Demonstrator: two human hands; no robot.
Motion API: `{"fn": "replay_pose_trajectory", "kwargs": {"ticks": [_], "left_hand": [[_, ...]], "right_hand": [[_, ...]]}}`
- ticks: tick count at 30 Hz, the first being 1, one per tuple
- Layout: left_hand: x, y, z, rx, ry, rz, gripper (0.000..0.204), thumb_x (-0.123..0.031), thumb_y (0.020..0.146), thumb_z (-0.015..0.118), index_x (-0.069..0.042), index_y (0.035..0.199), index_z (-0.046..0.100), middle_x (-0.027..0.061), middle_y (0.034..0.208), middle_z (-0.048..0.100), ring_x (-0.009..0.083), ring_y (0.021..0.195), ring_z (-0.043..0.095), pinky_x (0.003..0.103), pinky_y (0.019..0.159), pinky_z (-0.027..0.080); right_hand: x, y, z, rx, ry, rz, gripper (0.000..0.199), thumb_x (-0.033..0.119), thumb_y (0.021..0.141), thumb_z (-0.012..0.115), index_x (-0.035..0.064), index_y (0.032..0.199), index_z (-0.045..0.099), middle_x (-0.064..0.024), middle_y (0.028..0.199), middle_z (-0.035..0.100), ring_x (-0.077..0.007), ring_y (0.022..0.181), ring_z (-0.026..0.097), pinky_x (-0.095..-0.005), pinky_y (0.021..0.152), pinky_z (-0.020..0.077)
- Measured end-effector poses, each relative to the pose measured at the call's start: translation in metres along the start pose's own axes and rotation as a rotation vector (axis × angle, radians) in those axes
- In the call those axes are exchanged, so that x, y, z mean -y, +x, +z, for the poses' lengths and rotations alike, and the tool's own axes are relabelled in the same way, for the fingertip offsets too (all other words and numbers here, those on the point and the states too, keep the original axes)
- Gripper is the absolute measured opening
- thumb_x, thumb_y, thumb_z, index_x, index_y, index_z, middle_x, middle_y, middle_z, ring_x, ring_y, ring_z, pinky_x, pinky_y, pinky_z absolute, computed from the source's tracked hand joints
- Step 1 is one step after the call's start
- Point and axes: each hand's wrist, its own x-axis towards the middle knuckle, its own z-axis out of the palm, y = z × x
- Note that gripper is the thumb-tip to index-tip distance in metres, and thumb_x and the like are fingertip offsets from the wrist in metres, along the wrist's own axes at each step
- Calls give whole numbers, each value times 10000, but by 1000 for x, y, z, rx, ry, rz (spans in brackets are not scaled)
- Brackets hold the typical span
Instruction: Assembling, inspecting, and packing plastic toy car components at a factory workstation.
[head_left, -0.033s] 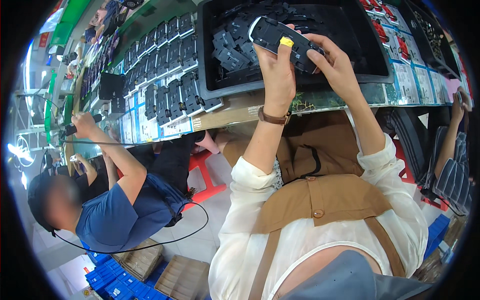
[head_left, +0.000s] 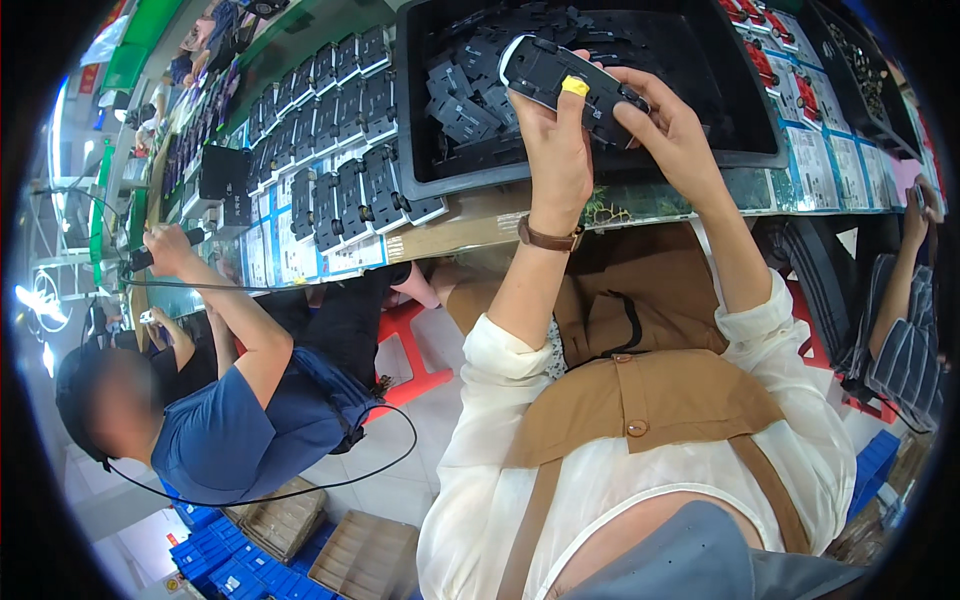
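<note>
Between both hands I hold a toy car (head_left: 545,73), its black underside facing up and a white edge showing at its left end. My left hand (head_left: 556,150) grips it from below, with the thumb, wrapped in yellow tape, pressed on the underside. At the car's right end, my right hand (head_left: 672,135) closes its thumb and fingers around it. Below the car lies a black tray (head_left: 740,160) holding a heap of flat black plastic base plates (head_left: 465,115).
Left of the tray stand rows of upturned toy cars (head_left: 340,95) on the bench. Red toy cars (head_left: 806,95) lie on sheets at the right. A co-worker in a blue shirt (head_left: 215,430) sits at the left with a dark tool. Another person's arm (head_left: 900,270) shows far right.
</note>
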Motion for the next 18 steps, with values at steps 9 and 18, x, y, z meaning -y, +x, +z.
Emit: {"fn": "replay_pose_trajectory", "kwargs": {"ticks": [9,18], "left_hand": [[-6,2,0,84,-59,-133,300,-95,919,453,-66,1206,373,159,1243,476,205,1103,495,329,919,425],[-8,5,0,69,-90,-134,343,-91,919,450,-85,1236,319,112,1222,487,174,1047,510,321,864,448]], "right_hand": [[1,2,-7,-20,80,36,407,227,812,645,65,1172,544,-13,868,575,-42,658,496,-184,584,447],[7,5,-1,-14,218,55,433,142,805,654,25,1195,508,-41,952,574,-60,773,538,-196,662,486]]}}
